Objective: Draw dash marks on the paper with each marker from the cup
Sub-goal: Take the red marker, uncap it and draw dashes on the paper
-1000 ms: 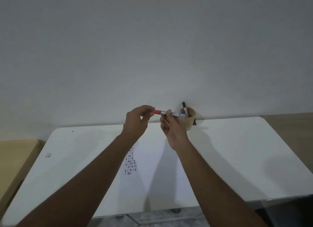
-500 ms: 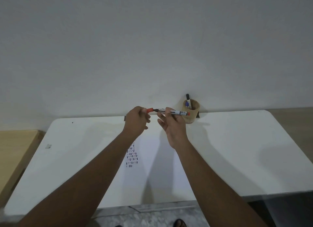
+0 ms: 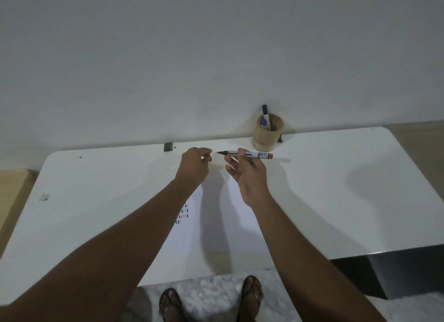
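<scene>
My right hand (image 3: 248,175) holds an uncapped red marker (image 3: 254,154) level above the table, its dark tip pointing left. My left hand (image 3: 195,166) is closed around the marker's red cap (image 3: 210,158), a short gap left of the tip. A wooden cup (image 3: 267,135) stands at the table's back edge just behind the marker, with a blue marker (image 3: 264,122) and a black-capped one (image 3: 265,110) in it. The white paper (image 3: 211,225) lies under my forearms, with rows of short dash marks (image 3: 183,213) partly hidden by my left arm.
The white table (image 3: 336,189) stands against a white wall. A small dark clip (image 3: 168,146) sits at its back edge and a scrap of tape (image 3: 44,196) at the left. My sandalled feet (image 3: 209,300) show on the marble floor below the front edge.
The cap has come off the red marker and my hands have moved apart. The view has tilted downward, showing the table's front edge and my feet.
</scene>
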